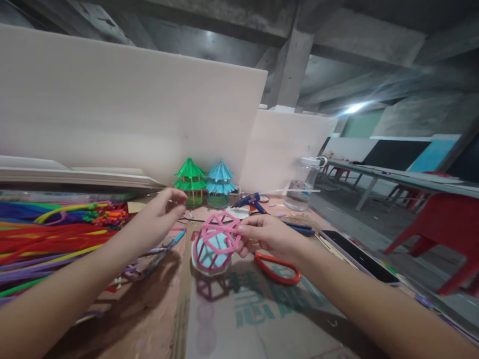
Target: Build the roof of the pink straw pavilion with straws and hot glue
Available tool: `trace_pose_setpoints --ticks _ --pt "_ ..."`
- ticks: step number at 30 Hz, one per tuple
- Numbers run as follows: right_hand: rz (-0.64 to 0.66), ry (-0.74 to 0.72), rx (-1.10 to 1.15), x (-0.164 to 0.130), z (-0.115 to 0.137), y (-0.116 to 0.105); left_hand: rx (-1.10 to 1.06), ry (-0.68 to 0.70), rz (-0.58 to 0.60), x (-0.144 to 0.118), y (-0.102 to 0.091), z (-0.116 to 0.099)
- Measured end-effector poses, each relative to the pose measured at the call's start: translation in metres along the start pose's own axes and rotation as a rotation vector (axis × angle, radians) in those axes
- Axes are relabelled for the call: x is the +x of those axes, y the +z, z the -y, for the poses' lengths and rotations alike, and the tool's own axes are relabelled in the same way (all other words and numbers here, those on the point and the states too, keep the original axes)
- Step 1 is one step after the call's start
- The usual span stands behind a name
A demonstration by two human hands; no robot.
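My right hand [260, 233] pinches the edge of a pink pavilion frame [214, 230] that looks made of pipe cleaners. Darker pink posts run down from it to a pale blue round base [212, 257], just above a cardboard sheet. To the left, my left hand [166, 209] is raised in the air, its fingers bent and apart from the thumb, holding nothing I can see. Behind the frame stand a green model pavilion [190, 182] and a blue model pavilion [220, 182]. Red-handled scissors [279, 273] lie beside my right hand, partly hidden.
Colourful pipe cleaners [48, 237] are heaped at the left. A blue glue gun [250, 200] lies at the back, near a clear water bottle [301, 187]. A phone [359, 255] rests along the right edge. White boards [130, 109] stand behind, and a red chair [445, 229] is at the right.
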State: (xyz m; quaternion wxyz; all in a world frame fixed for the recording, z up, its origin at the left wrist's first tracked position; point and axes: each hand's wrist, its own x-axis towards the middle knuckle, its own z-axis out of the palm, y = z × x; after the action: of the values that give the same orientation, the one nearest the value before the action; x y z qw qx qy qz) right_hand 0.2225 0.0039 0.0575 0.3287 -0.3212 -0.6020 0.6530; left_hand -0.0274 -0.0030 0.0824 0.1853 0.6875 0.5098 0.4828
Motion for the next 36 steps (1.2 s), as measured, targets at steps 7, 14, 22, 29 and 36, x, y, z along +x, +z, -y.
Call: trace_pose_setpoints --ticks 7,14,22,29,36 --pt "0.015 -0.06 -0.055 0.002 -0.007 0.005 0.042 0.029 0.244 -0.015 0.011 -0.003" --pt "-0.004 -0.102 -0.3 -0.005 0.003 0.002 0.25 0.302 0.337 -0.028 0.022 -0.003" --pt "-0.053 -0.081 -0.513 -0.018 0.015 0.013 0.234 0.388 0.391 -0.03 0.032 0.004" --pt "0.068 -0.066 -0.342 -0.016 0.013 0.007 0.197 0.35 0.402 -0.031 0.034 0.005" --pt "0.129 -0.075 -0.316 -0.015 0.006 0.002 0.209 0.383 0.417 -0.029 0.032 0.008"
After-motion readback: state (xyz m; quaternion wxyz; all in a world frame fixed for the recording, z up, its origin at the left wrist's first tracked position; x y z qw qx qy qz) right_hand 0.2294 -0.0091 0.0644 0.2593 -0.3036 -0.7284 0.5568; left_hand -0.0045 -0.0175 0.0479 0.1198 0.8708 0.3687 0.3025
